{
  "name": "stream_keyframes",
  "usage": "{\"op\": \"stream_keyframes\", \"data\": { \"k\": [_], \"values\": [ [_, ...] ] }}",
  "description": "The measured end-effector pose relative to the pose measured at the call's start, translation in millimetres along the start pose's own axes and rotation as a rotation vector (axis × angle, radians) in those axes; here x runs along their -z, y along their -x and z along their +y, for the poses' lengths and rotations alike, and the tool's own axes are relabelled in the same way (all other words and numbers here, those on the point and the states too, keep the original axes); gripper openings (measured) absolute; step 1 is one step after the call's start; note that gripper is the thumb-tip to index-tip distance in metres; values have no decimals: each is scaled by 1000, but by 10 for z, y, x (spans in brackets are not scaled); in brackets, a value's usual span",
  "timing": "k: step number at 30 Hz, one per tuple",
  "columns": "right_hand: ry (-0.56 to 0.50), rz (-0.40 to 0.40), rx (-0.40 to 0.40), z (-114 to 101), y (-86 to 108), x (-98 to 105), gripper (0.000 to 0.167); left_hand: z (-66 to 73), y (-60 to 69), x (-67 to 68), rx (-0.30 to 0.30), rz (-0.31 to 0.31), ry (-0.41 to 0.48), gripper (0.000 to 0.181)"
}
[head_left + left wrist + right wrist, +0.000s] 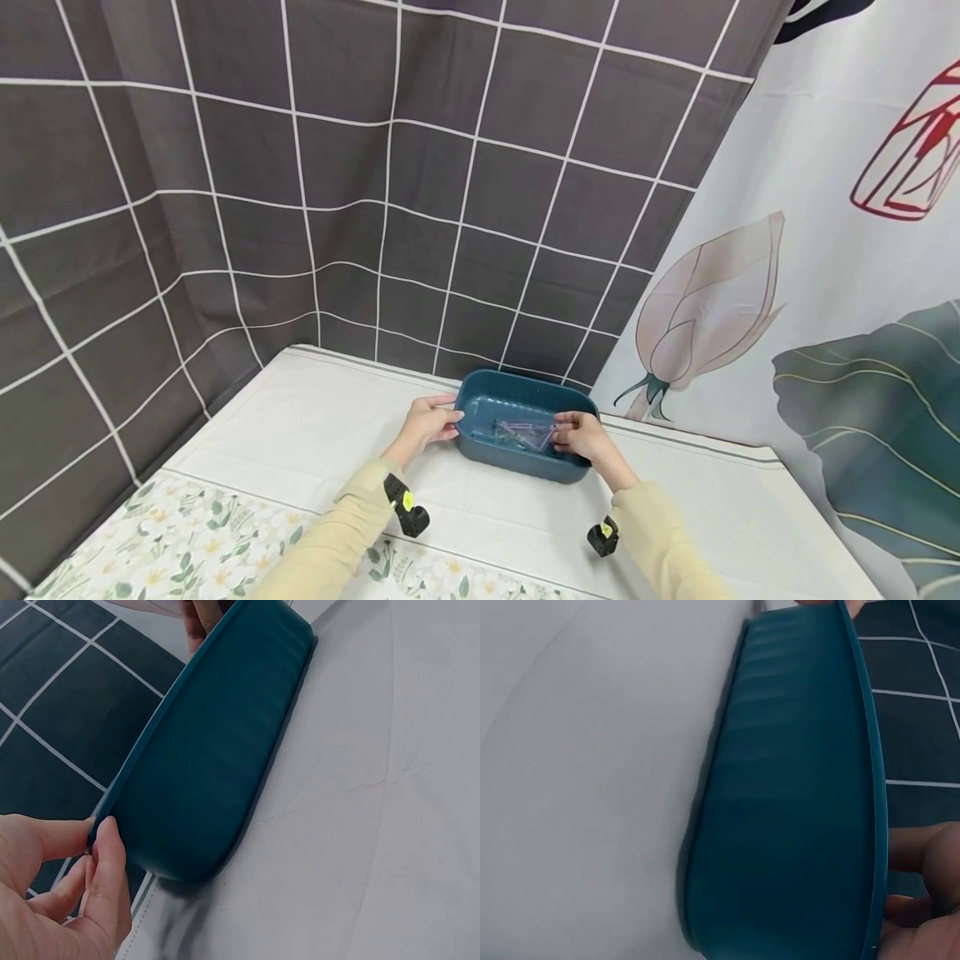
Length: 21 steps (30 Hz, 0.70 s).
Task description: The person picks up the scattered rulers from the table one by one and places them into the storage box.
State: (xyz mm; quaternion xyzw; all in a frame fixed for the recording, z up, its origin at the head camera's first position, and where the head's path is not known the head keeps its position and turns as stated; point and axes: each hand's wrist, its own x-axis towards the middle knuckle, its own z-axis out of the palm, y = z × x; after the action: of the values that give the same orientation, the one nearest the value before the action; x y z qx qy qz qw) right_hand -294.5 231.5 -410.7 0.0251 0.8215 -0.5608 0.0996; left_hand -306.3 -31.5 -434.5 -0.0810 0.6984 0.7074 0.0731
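Observation:
A blue-green plastic bin (517, 468) stands on the white cloth near the back edge. Its left end is pinched at the rim by my left hand (427, 423), thumb and fingers on either side in the left wrist view. My right hand (581, 437) reaches over the front right side into the bin. Its fingertips are at the right end of some thin, clear purplish pieces (525, 433) lying on the bin's floor. Whether they grip a piece is not clear. In the right wrist view, the bin's wall (795, 795) hides those fingertips.
White cloth (480, 508) covers the table, with a floral strip (195, 533) along the front. A dark grid curtain (420, 192) hangs close behind the bin, and a white printed curtain (720, 275) hangs at the right.

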Motion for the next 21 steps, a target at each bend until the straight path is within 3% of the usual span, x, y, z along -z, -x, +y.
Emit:
{"op": "stream_keyframes", "data": {
  "k": [15, 18, 21],
  "values": [
    [369, 80, 30, -16, 22, -106, 34, 5, 11, -11, -19, 25, -27, 42],
    [476, 115, 83, -14, 47, -107, 32, 16, 22, -32, -48, 58, -59, 40],
    [547, 164, 178, 1, 131, -136, 29, -18, 48, -48, -120, 101, -127, 38]
  ]
}}
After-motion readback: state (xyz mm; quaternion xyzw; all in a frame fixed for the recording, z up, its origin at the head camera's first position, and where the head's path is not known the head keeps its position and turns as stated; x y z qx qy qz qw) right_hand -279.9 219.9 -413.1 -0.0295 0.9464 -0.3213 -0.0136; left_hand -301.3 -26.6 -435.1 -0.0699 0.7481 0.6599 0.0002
